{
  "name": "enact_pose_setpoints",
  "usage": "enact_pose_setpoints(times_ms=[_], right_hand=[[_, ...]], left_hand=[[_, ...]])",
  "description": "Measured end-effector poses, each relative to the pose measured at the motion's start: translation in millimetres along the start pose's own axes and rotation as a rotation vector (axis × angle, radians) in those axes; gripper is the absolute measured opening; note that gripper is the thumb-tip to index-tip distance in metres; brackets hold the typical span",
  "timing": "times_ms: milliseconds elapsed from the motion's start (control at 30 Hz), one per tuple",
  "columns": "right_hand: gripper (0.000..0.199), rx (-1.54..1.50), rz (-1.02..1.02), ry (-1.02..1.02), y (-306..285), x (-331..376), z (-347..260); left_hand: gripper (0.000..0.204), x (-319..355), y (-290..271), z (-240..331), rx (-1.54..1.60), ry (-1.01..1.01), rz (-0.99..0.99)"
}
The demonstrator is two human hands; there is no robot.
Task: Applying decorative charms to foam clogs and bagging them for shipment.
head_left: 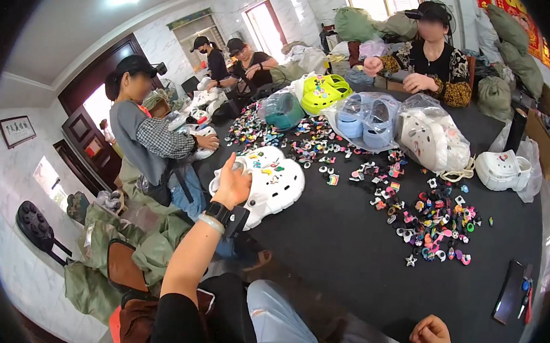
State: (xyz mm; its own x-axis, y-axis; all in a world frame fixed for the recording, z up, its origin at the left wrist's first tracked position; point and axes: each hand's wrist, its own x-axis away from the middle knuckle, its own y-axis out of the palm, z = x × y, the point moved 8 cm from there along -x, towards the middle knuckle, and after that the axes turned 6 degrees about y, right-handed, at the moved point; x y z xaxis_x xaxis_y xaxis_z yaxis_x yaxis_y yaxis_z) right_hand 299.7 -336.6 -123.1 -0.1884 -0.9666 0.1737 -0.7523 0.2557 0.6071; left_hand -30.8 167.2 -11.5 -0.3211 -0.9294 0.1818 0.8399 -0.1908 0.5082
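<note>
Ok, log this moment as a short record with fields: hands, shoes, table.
left hand: left hand rests on the white clogs, which carry coloured charms
right hand: right hand closed in a fist at the near table edge, holding nothing visible
table: dark table strewn with loose charms
bagged: blue clogs and white clogs in clear bags

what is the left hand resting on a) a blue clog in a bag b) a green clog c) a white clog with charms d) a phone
c: the left hand lies on the white clog studded with coloured charms, at the near edge of the dark table.
</note>
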Motion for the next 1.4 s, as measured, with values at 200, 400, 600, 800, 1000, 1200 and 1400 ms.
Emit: enact_pose_setpoints(times_ms=[200, 400, 600, 800, 1000, 1200, 1400], right_hand=[[0.018, 0.098, -0.037, 0.135, 35, 3, -17], [0.015, 0.074, -0.026, 0.124, 40, 4, -18], [0.017, 0.083, -0.004, 0.134, 38, 2, -14], [0.017, 0.084, 0.000, 0.129, 38, 5, -18], [0.018, 0.110, -0.018, 0.125, 37, 6, -21], [0.024, 0.146, -0.114, -0.059, 24, -3, -7], [0.022, 0.177, -0.196, -0.051, 28, -5, 6]], left_hand=[[0.070, -44, -57, 14, 0.186, 0.137, 0.194], [0.088, -68, -67, 34, 0.174, 0.268, 0.068], [0.093, -78, -83, 9, 0.124, 0.075, 0.045], [0.066, -29, -57, 15, -0.147, 0.190, 0.108], [0.036, 98, -56, 2, -0.285, 0.409, -0.010], [0.056, 227, -154, -110, -1.052, 0.009, -0.096], [0.048, 398, -336, -227, -1.478, -0.093, 0.234]])
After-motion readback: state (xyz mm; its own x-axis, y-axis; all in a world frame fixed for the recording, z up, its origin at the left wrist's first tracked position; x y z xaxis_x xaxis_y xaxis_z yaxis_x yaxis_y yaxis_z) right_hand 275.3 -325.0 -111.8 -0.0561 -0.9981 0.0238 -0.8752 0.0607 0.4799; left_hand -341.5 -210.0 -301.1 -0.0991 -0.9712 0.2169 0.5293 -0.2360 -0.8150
